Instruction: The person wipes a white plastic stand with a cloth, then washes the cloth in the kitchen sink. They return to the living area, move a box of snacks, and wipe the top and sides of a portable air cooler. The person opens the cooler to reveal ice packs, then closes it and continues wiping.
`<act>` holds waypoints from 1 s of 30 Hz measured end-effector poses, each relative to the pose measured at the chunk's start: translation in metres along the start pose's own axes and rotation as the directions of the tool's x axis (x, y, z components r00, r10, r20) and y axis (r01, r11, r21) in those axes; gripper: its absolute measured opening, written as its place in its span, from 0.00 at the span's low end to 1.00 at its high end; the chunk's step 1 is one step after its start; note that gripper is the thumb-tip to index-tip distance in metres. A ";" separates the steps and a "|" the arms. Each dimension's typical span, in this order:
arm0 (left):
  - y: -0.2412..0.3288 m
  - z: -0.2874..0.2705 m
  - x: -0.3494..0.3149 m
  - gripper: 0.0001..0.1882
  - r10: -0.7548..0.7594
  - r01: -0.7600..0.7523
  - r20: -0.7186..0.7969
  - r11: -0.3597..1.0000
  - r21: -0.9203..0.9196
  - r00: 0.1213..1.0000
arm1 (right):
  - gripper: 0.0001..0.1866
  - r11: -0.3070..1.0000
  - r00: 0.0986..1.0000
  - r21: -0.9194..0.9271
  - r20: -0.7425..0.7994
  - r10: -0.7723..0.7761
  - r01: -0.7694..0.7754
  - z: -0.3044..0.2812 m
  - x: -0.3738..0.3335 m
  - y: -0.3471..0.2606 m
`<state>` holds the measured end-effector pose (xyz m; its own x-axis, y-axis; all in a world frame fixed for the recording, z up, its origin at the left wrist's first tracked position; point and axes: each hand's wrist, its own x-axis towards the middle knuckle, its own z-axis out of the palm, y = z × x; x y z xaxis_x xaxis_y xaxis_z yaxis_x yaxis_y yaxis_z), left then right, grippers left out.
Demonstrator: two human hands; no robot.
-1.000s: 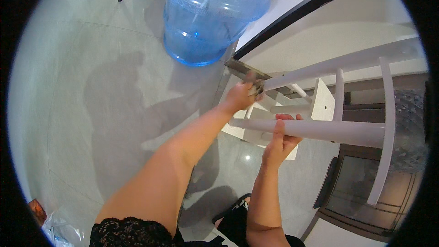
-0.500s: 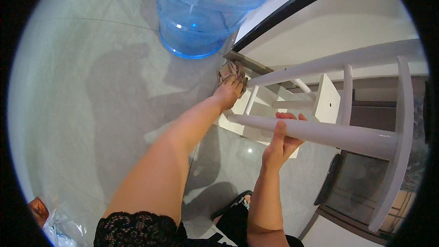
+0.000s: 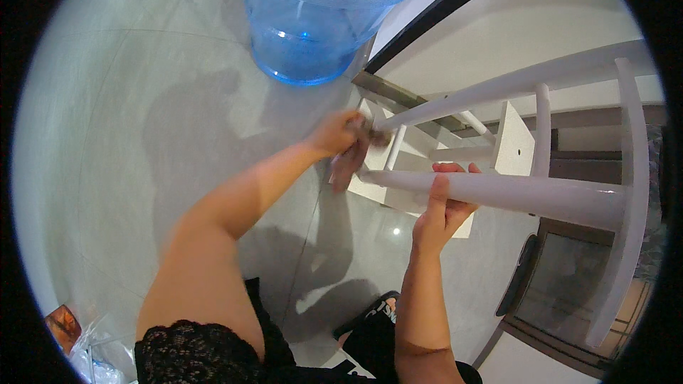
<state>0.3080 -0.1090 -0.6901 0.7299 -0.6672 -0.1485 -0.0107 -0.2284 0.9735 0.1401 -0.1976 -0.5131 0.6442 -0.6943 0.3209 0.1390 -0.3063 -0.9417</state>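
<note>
In the head view, a white frame [image 3: 530,198] of round rails joined by crossbars fills the right half of the picture, its nearer ends at the centre and its far end at the right rim; a pale board [image 3: 518,144] with a small hole shows behind the rails. It looks stiff and fairly light for its length, though its weight can only be guessed; the smooth, glossy paint may be a little slippery, so a thick rail seems the surest place to take hold, the thinner crossbars a poorer one. A brownish cloth [image 3: 348,163] at the centre, by the nearer rail ends, appears soft and limp, likely to fold wherever it is pressed and best held bunched. The right hand [image 3: 442,215], right of centre, is wrapped around the lower rail, thumb on the near side and fingertips showing over the top; its forearm rises almost upright from the lower edge. The left hand [image 3: 336,134] is closed on the bunched cloth, but blur hides the exact finger placement, and whether the cloth touches the rail I cannot tell. The left arm enters at the lower left from a black lace sleeve [image 3: 199,348], bends at the elbow and slants up to the right.
</note>
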 end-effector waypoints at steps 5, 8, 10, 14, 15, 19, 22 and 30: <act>-0.062 0.035 0.052 0.24 0.470 -0.194 -0.130 0.579 0.792 0.873 | 0.29 1.000 1.000 0.006 0.019 0.014 -0.014 0.010 -0.002 -0.002; -0.029 0.046 0.040 0.29 0.337 -0.180 0.001 0.501 0.846 0.942 | 0.28 1.000 1.000 -0.005 0.021 0.016 -0.016 -0.002 0.000 -0.002; -0.014 0.027 0.033 0.29 0.171 -0.256 0.191 0.597 0.760 0.966 | 0.28 0.999 0.999 -0.032 0.036 0.000 0.001 -0.004 0.000 0.000; -0.044 0.010 -0.003 0.26 0.127 -0.467 0.464 0.463 0.753 0.876 | 0.27 1.000 0.998 0.001 0.053 -0.016 0.016 0.006 -0.002 0.000; -0.048 0.013 -0.020 0.26 0.214 -0.526 0.487 0.471 0.708 0.847 | 0.28 1.000 0.999 -0.001 0.044 -0.009 0.009 0.002 -0.001 0.000; -0.021 0.012 -0.092 0.25 0.194 -0.714 0.709 0.405 0.571 0.678 | 0.28 1.000 1.000 -0.018 0.019 0.006 -0.006 -0.002 -0.002 -0.003; -0.008 0.002 -0.094 0.26 0.040 -0.631 0.763 0.592 0.502 0.645 | 0.29 1.000 0.999 -0.019 0.032 0.013 -0.013 0.000 -0.001 0.000; -0.040 0.024 0.028 0.26 0.189 -0.378 0.329 0.378 0.845 0.925 | 0.29 1.000 1.000 0.021 0.013 0.008 -0.008 0.014 -0.004 -0.001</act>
<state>0.3122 -0.1353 -0.7371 0.4488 -0.8936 -0.0103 -0.8572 -0.4338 0.2775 0.1480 -0.1856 -0.5148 0.6547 -0.6883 0.3125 0.1500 -0.2869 -0.9462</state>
